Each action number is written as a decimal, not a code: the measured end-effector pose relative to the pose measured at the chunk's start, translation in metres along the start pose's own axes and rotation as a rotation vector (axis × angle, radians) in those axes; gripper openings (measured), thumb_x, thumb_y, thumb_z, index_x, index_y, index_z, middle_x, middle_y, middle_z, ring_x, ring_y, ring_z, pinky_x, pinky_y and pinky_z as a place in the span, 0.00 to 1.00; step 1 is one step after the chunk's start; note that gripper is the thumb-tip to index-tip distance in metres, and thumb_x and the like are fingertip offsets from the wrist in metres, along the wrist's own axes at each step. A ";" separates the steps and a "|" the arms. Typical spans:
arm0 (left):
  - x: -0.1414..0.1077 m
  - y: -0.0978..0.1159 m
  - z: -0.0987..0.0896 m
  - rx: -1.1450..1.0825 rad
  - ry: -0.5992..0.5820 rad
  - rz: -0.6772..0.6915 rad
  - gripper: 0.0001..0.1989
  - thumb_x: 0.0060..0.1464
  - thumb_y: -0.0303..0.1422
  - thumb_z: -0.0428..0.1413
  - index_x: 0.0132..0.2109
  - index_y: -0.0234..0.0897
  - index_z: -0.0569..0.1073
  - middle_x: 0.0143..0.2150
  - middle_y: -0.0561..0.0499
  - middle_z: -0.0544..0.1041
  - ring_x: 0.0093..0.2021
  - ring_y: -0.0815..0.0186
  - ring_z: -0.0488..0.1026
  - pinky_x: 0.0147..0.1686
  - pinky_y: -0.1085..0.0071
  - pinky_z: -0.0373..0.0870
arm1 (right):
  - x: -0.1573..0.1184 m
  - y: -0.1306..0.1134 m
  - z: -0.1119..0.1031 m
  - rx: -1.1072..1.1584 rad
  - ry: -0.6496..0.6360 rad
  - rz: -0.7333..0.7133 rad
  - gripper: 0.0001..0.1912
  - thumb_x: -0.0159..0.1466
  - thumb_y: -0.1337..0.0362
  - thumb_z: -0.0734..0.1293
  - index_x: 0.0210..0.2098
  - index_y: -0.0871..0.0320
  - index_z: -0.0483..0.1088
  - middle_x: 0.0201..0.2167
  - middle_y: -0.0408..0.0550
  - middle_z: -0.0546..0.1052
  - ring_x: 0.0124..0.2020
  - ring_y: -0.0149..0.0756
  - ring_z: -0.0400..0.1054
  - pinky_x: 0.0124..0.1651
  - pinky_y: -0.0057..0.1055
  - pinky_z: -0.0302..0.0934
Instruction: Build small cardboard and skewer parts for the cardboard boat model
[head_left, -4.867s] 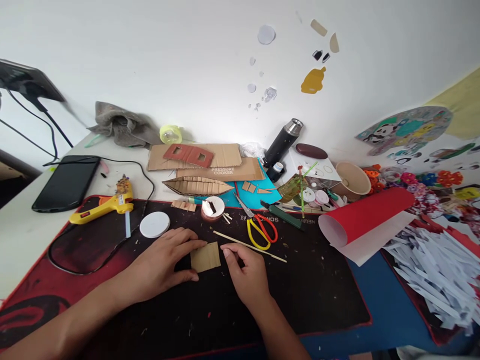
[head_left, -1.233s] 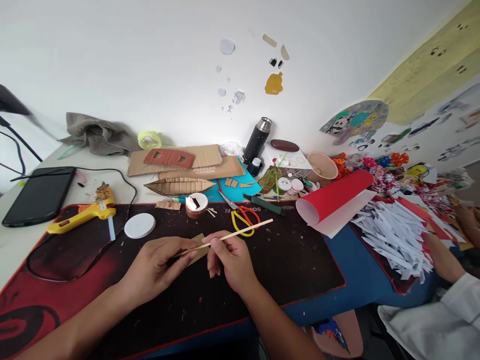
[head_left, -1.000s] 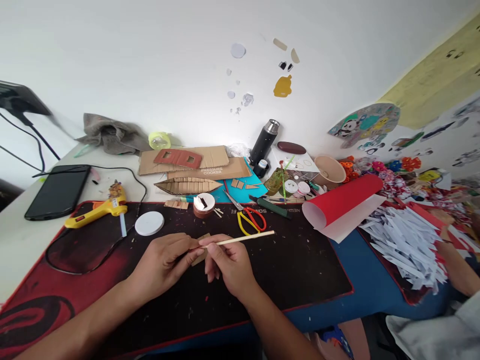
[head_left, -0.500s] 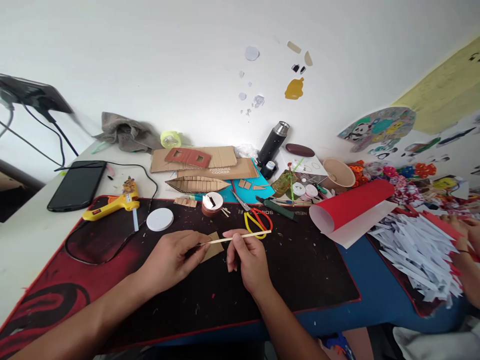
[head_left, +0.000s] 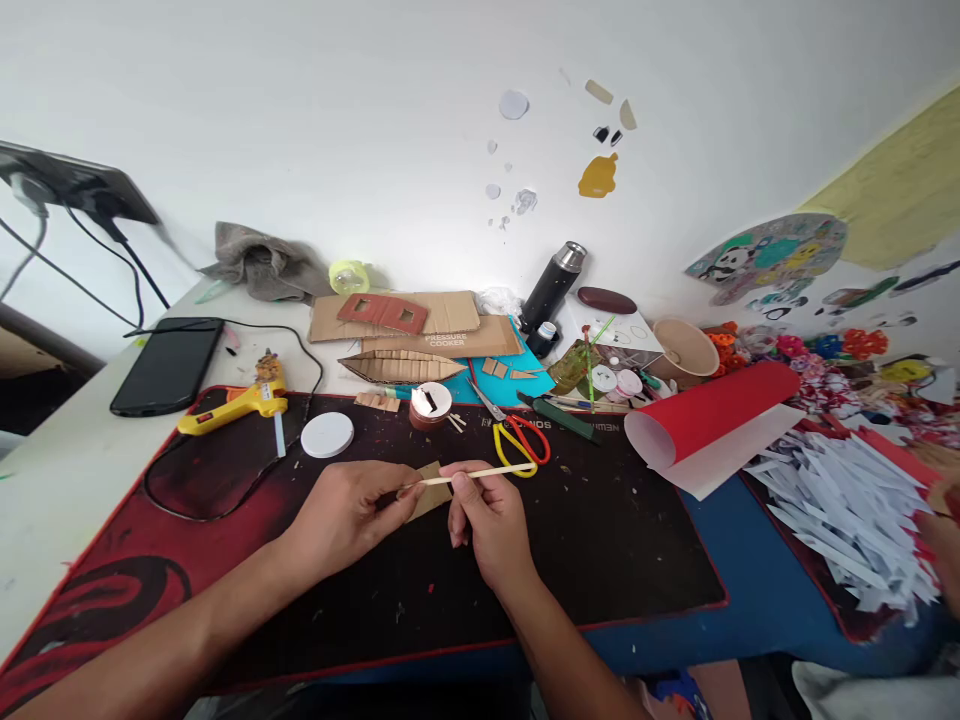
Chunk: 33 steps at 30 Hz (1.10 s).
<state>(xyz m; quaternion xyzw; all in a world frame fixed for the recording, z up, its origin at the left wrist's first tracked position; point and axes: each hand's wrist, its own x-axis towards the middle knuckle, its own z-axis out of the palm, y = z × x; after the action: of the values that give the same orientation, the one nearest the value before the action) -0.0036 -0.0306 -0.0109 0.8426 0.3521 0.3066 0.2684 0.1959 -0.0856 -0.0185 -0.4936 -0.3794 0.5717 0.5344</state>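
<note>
A thin pale wooden stick lies almost level between my two hands above the dark mat. My left hand pinches its left end between thumb and fingers. My right hand grips it near the middle, thumb on top, and the free end juts out to the right. Beneath the hands is a small piece of brown cardboard, partly covered. Just behind, scissors with red and yellow handles lie open-bladed, beside a round jar with a white top. A cardboard boat shape sits farther back.
A yellow glue gun with its cord, a white lid and a phone are on the left. Toward the right are a red paper roll and a heap of white paper strips. Another person's hand shows at the right edge.
The view has shifted slightly, so the surroundings sit a little farther right. My right hand has slid a bit left along the stick, closer to my left hand.
</note>
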 end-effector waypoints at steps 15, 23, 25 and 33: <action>-0.001 -0.007 -0.003 0.028 0.019 0.085 0.15 0.74 0.41 0.52 0.46 0.41 0.81 0.37 0.52 0.85 0.35 0.66 0.82 0.36 0.75 0.75 | -0.005 -0.013 -0.025 -0.116 -0.016 0.052 0.23 0.67 0.45 0.72 0.46 0.60 0.82 0.16 0.36 0.69 0.15 0.27 0.63 0.19 0.23 0.51; -0.003 -0.008 -0.008 0.024 0.166 0.066 0.16 0.73 0.47 0.53 0.45 0.43 0.81 0.37 0.55 0.87 0.33 0.67 0.84 0.35 0.79 0.77 | -0.001 -0.048 -0.114 -0.547 0.302 -0.053 0.21 0.70 0.48 0.68 0.43 0.59 0.82 0.16 0.36 0.67 0.16 0.30 0.61 0.22 0.26 0.55; -0.002 -0.007 -0.007 0.039 0.185 0.067 0.17 0.72 0.48 0.53 0.45 0.43 0.81 0.37 0.54 0.87 0.33 0.67 0.85 0.36 0.80 0.78 | 0.010 -0.063 -0.136 -0.763 0.368 -0.104 0.20 0.72 0.50 0.66 0.45 0.59 0.82 0.18 0.39 0.71 0.18 0.33 0.65 0.25 0.28 0.59; -0.008 -0.022 0.001 0.113 0.156 0.164 0.14 0.72 0.42 0.56 0.45 0.39 0.81 0.39 0.50 0.88 0.35 0.66 0.86 0.39 0.79 0.80 | 0.073 -0.097 -0.173 -1.653 0.331 0.032 0.16 0.76 0.62 0.64 0.56 0.54 0.81 0.45 0.56 0.87 0.46 0.47 0.81 0.44 0.32 0.67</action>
<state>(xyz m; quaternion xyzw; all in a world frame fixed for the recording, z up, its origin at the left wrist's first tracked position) -0.0172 -0.0236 -0.0295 0.8561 0.3183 0.3717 0.1664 0.3910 -0.0158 0.0244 -0.8086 -0.5856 0.0378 0.0414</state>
